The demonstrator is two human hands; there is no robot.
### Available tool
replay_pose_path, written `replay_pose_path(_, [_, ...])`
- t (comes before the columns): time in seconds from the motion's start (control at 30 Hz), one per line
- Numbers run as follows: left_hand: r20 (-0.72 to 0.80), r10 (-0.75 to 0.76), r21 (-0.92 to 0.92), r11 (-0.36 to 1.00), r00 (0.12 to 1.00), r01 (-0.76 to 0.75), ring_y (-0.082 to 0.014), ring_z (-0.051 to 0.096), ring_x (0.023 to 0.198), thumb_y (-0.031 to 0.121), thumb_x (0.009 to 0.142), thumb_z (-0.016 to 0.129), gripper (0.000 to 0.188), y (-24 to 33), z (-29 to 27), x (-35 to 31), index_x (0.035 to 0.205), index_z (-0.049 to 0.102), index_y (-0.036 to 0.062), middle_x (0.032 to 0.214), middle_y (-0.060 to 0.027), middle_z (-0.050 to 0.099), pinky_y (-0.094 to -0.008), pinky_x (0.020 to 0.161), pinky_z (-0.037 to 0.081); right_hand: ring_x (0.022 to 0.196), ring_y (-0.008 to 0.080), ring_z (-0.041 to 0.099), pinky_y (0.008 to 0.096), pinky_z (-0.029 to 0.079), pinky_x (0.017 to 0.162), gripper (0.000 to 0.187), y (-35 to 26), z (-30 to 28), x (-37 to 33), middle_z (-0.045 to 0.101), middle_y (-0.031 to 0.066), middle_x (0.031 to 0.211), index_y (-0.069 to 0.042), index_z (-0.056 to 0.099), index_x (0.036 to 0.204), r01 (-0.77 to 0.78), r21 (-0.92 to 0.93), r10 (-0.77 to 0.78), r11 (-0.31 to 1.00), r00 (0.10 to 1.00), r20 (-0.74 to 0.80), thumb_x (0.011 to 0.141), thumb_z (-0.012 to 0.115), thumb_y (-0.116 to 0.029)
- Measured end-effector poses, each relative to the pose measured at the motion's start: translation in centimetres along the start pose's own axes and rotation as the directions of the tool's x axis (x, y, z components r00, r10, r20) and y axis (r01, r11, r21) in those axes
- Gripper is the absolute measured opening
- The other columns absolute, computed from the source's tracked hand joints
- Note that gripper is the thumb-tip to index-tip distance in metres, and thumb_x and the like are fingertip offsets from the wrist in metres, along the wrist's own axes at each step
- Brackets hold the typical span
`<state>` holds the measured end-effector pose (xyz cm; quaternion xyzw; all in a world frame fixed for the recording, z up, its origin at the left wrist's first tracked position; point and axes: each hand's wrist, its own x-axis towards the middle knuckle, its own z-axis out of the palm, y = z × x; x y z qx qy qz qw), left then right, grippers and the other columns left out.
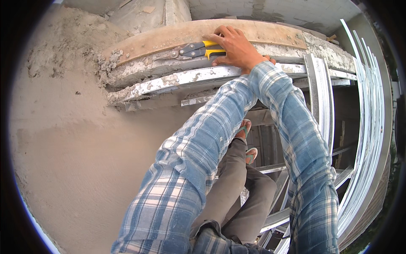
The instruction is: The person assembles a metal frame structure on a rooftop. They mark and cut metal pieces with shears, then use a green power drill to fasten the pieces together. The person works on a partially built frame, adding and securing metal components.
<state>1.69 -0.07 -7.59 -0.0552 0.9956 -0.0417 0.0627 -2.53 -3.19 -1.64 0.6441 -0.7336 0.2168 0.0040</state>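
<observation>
A pair of tin snips [192, 50] with yellow-and-black handles lies along the rough concrete ledge, its jaws pointing left. My right hand [237, 47] is over the handle ends, with the thumb on the near side and the fingers on the far side, closed around them. My right wrist crosses above my left one. Of my left hand [269, 60] only a few fingertips show, right of the right wrist, at a metal channel strip [190, 77] running along the ledge's near edge; the rest is hidden, so its grip cannot be made out.
A curved wooden board [262, 31] lines the ledge's far side. Upright metal channels [321, 97] stand right of my arms, and long thin metal strips [368, 114] lean beyond them. A plastered wall surface [76, 161] fills the left. Below, my sandalled feet [249, 154] are among metal framing.
</observation>
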Motion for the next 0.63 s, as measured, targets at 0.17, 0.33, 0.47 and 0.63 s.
replay_pose_path(0.17, [-0.011,0.032,0.124,0.992,0.999,-0.030,-0.0185,0.043,0.117,0.032,0.098,0.047,0.032,-0.7,2.2,1.4,0.119,0.043,0.0092,0.113,-0.0072,0.046,-0.0318,0.106,0.036,0.123,0.0311,0.048,0.0473,0.039,0.107,0.087,0.0,-0.8,0.0,0.052,0.0084,0.128,-0.023,0.046,0.144,0.032,-0.054,-0.039,0.998,0.991,-0.130,0.068,0.085,-0.040])
replay_pose_path(0.33, [-0.028,0.129,-0.027,0.991,0.991,-0.130,-0.0241,0.048,0.118,0.026,0.097,0.048,0.030,0.2,-0.1,-1.0,0.121,0.045,0.0082,0.116,-0.0118,0.048,-0.0371,0.103,0.041,0.115,0.0335,0.055,0.0441,0.048,0.097,0.067,-5.0,-6.8,-10.2,0.054,0.0142,0.124,-0.014,0.049,0.138,-0.261,0.282,0.339,0.923,0.898,-0.279,0.080,0.074,-0.035])
replay_pose_path(0.47, [0.072,0.049,-0.168,0.985,0.996,-0.037,-0.0307,0.057,0.116,0.030,0.091,0.065,0.045,-2.4,-4.0,-1.6,0.122,0.047,0.0021,0.119,-0.0148,0.055,-0.0405,0.095,0.051,0.097,0.0229,0.065,0.0351,0.053,0.087,0.053,-14.1,-12.0,-24.4,0.063,0.0123,0.105,-0.003,0.057,0.128,-0.509,0.677,0.698,0.532,0.716,-0.010,0.081,0.075,-0.016])
replay_pose_path(0.63, [0.042,0.038,-0.101,0.994,0.998,-0.034,-0.0310,0.052,0.126,0.035,0.092,0.062,0.054,-0.5,-3.3,-0.2,0.134,0.042,0.0067,0.133,-0.0162,0.051,-0.0410,0.102,0.046,0.097,0.0227,0.066,0.0360,0.054,0.086,0.050,-25.5,-18.0,-44.5,0.065,0.0090,0.104,-0.007,0.059,0.127,-0.805,0.572,0.954,0.159,0.275,0.122,0.081,0.076,-0.016])
